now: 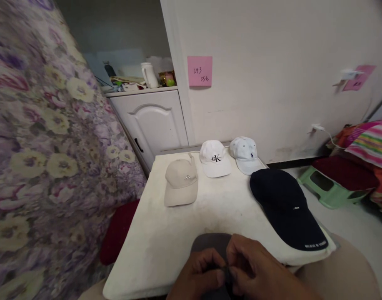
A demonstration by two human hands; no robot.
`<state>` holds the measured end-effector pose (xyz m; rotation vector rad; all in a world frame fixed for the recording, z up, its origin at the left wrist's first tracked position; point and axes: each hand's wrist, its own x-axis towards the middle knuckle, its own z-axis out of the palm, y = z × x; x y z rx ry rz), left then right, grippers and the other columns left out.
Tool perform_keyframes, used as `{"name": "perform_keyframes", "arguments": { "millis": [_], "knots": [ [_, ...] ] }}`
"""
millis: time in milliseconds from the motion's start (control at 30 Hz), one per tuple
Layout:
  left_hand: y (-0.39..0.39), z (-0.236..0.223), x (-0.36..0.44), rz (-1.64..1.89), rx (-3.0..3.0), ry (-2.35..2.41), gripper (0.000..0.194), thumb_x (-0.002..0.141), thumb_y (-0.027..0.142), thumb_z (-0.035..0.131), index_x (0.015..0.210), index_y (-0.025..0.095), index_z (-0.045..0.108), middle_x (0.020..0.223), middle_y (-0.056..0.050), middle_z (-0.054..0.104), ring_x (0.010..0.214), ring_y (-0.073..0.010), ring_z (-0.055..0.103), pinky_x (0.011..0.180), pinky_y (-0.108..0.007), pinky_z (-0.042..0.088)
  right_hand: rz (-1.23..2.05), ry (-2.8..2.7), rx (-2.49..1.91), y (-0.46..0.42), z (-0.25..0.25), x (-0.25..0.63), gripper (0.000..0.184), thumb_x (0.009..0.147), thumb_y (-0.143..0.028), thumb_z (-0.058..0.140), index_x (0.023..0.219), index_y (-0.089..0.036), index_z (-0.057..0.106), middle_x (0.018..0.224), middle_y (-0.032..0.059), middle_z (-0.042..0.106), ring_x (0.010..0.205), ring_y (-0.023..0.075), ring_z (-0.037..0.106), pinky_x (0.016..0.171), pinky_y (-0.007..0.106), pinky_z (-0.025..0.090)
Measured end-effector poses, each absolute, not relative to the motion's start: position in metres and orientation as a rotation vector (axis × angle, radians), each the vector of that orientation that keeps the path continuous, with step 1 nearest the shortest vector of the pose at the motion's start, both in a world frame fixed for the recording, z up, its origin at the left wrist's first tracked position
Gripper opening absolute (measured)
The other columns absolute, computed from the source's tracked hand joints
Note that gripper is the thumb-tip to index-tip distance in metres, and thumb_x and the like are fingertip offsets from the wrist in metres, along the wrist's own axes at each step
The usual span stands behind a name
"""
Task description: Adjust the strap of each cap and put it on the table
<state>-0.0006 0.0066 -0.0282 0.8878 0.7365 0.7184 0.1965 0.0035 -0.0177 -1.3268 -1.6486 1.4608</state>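
My left hand [198,273] and my right hand [261,271] meet at the near edge of a small white table [153,246]. Both pinch the back of a dark grey cap [209,242], which lies mostly hidden under my fingers. On the table farther off lie a beige cap [181,182], a white cap with black letters [214,158], a pale blue-white cap [245,155] and a navy cap [286,208] at the right edge.
A floral purple fabric [43,158] fills the left side. Behind the table stand a white cabinet [153,121] with clutter on top and a wall with a pink note [199,71]. A green stool [326,187] and striped bedding [368,146] lie right.
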Motion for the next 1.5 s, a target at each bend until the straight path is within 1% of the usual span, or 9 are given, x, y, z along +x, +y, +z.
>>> {"name": "perform_keyframes", "arguments": {
  "millis": [167, 267, 400, 533, 633, 800, 1100, 1367, 1500],
  "knots": [
    [0.011, -0.028, 0.0, 0.727, 0.924, 0.811, 0.009, 0.073, 0.026, 0.077, 0.077, 0.018, 0.074, 0.072, -0.001, 0.073, 0.065, -0.0133, 0.06, 0.064, -0.025, 0.038, 1.339, -1.698, -1.349, 0.0, -0.013, 0.199, 0.013, 0.078, -0.014, 0.06, 0.082, -0.026, 0.055, 0.078, -0.002, 0.061, 0.073, 0.0177, 0.057, 0.061, 0.029, 0.04],
    [0.01, -0.029, 0.002, 0.734, 0.907, 0.815, 0.012, 0.071, 0.027, 0.078, 0.077, 0.018, 0.073, 0.069, 0.0, 0.07, 0.062, -0.0121, 0.057, 0.063, -0.025, 0.038, 1.394, -1.654, -1.307, -0.001, -0.014, 0.199, 0.012, 0.079, -0.015, 0.06, 0.083, -0.026, 0.055, 0.075, -0.0024, 0.061, 0.073, 0.0178, 0.058, 0.062, 0.029, 0.041],
    [0.007, -0.031, 0.004, 0.747, 0.908, 0.843, 0.01, 0.073, 0.025, 0.076, 0.077, 0.017, 0.073, 0.072, -0.003, 0.074, 0.066, -0.0155, 0.062, 0.065, -0.026, 0.039, 1.594, -1.506, -1.194, 0.0, -0.017, 0.197, 0.008, 0.083, -0.019, 0.06, 0.084, -0.024, 0.053, 0.069, -0.0038, 0.061, 0.067, 0.0169, 0.06, 0.063, 0.029, 0.043],
    [0.007, -0.031, 0.006, 0.747, 0.903, 0.815, 0.009, 0.075, 0.024, 0.075, 0.079, 0.017, 0.073, 0.072, -0.005, 0.076, 0.066, -0.0154, 0.063, 0.066, -0.026, 0.041, 1.666, -1.411, -1.067, 0.001, -0.018, 0.195, 0.011, 0.084, -0.023, 0.062, 0.084, -0.022, 0.051, 0.063, -0.0053, 0.06, 0.061, 0.0149, 0.057, 0.061, 0.029, 0.04],
    [0.007, -0.03, 0.009, 0.754, 0.885, 0.765, 0.009, 0.074, 0.023, 0.076, 0.079, 0.016, 0.073, 0.071, -0.005, 0.077, 0.066, -0.0155, 0.064, 0.067, -0.026, 0.042, 1.67, -1.389, -1.02, 0.0, -0.02, 0.195, 0.015, 0.083, -0.027, 0.064, 0.082, -0.022, 0.05, 0.065, -0.0057, 0.057, 0.061, 0.0142, 0.056, 0.061, 0.028, 0.039],
    [0.005, -0.027, 0.012, 0.766, 0.83, 0.667, 0.01, 0.074, 0.023, 0.076, 0.079, 0.016, 0.071, 0.072, -0.007, 0.078, 0.067, -0.0173, 0.067, 0.067, -0.027, 0.045, 1.682, -1.387, -1.014, 0.0, -0.025, 0.197, 0.02, 0.082, -0.032, 0.066, 0.081, -0.023, 0.048, 0.07, -0.0056, 0.056, 0.062, 0.0155, 0.061, 0.061, 0.029, 0.042],
    [0.009, -0.028, 0.016, 0.74, 0.853, 0.731, 0.007, 0.074, 0.019, 0.074, 0.079, 0.016, 0.07, 0.074, -0.007, 0.079, 0.068, -0.0163, 0.068, 0.067, -0.026, 0.045, 1.56, -1.456, -1.199, 0.005, -0.02, 0.202, 0.012, 0.072, -0.013, 0.055, 0.077, -0.022, 0.049, 0.068, -0.0049, 0.054, 0.062, 0.0165, 0.061, 0.059, 0.03, 0.045],
    [0.016, -0.025, 0.019, 0.701, 0.941, 0.81, 0.009, 0.07, 0.022, 0.075, 0.077, 0.017, 0.072, 0.073, -0.004, 0.078, 0.068, -0.0159, 0.067, 0.066, -0.026, 0.042, 1.445, -1.575, -1.319, 0.008, -0.021, 0.21, 0.015, 0.072, -0.009, 0.054, 0.078, -0.023, 0.052, 0.073, -0.0031, 0.057, 0.069, 0.0169, 0.058, 0.06, 0.028, 0.044],
    [0.02, -0.026, 0.019, 0.663, 1.033, 0.891, 0.009, 0.069, 0.023, 0.074, 0.075, 0.017, 0.071, 0.068, 0.0, 0.074, 0.062, -0.0129, 0.06, 0.061, -0.025, 0.037, 1.467, -1.608, -1.299, 0.012, -0.015, 0.212, 0.016, 0.07, -0.009, 0.055, 0.076, -0.023, 0.052, 0.071, -0.0031, 0.056, 0.068, 0.0166, 0.056, 0.058, 0.028, 0.04]
  ]
}}
